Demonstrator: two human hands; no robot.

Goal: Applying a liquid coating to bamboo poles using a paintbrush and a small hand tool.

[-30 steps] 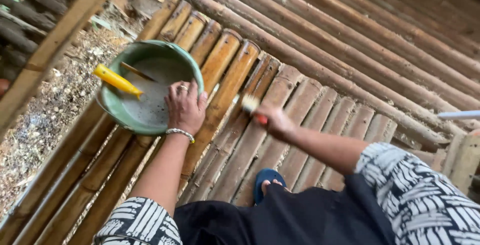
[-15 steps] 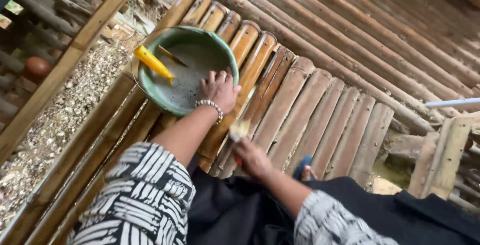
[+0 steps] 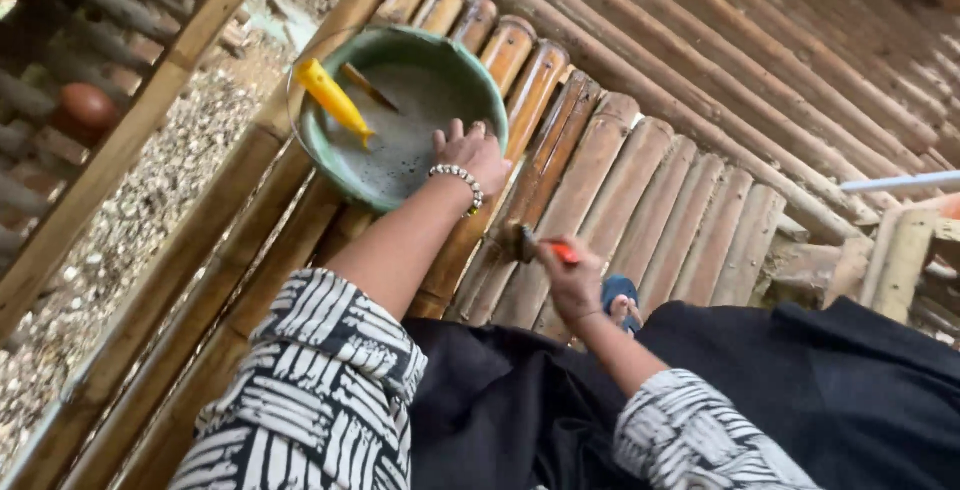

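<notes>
Brush (image 3: 530,244), bristles leftward, in right hand (image 3: 570,280)

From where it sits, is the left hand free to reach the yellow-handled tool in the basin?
Probably yes. The left hand rests on the green basin rim, and only open basin interior lies between it and the yellow-handled tool.
</notes>
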